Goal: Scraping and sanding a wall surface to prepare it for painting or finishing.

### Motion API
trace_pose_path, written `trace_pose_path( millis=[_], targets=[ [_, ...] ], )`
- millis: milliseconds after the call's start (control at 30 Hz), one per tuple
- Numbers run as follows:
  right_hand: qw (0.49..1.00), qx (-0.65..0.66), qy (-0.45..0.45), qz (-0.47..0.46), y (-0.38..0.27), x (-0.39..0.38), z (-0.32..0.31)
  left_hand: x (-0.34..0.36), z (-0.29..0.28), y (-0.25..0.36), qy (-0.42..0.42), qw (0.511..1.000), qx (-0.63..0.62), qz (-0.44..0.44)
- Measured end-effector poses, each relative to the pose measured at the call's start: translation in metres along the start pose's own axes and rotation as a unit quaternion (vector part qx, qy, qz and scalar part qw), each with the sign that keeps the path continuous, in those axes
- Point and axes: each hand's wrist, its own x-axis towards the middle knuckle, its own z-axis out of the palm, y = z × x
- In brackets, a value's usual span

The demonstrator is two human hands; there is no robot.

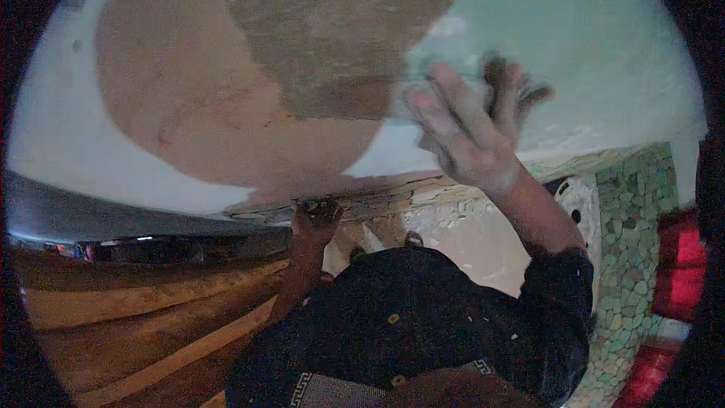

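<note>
My right hand (476, 125), dusted pale and blurred by motion, has its fingers apart on or just in front of a pale surface (574, 45) with a large brown patch (166, 75) and a darker, rougher patch (325, 15); I cannot tell whether it touches. Low in the middle, my left hand (313, 219) is curled at a cracked, stone-patterned edge (400, 193) below that surface, around something dark that I cannot make out.
My dark-clothed body and feet show below. Brown timber-like boards (151, 295) run along the lower left. At the right are a greenish pebble-patterned strip (627, 272), a whitish object with a dark hole (574, 196) and red objects (676, 264).
</note>
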Motion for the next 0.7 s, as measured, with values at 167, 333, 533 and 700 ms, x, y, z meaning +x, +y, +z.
trace_pose_path(
  millis=[167,333,533,700],
  targets=[
    [0.995,-0.004,0.04,0.091,0.009,-0.065,0.006,-0.026,0.017,0.004,0.005,0.907,-0.381,-0.181],
    [0.991,-0.06,0.109,0.05,0.015,0.053,-0.007,-0.049,0.024,-0.007,0.029,0.98,0.102,0.17],
    [0.984,-0.117,0.129,-0.045,0.026,0.158,-0.043,-0.038,0.009,0.016,-0.077,0.98,0.092,0.16],
    [0.986,0.035,0.105,0.128,-0.045,0.068,0.014,-0.015,-0.003,0.034,-0.031,0.996,0.034,0.073]
  ],
)
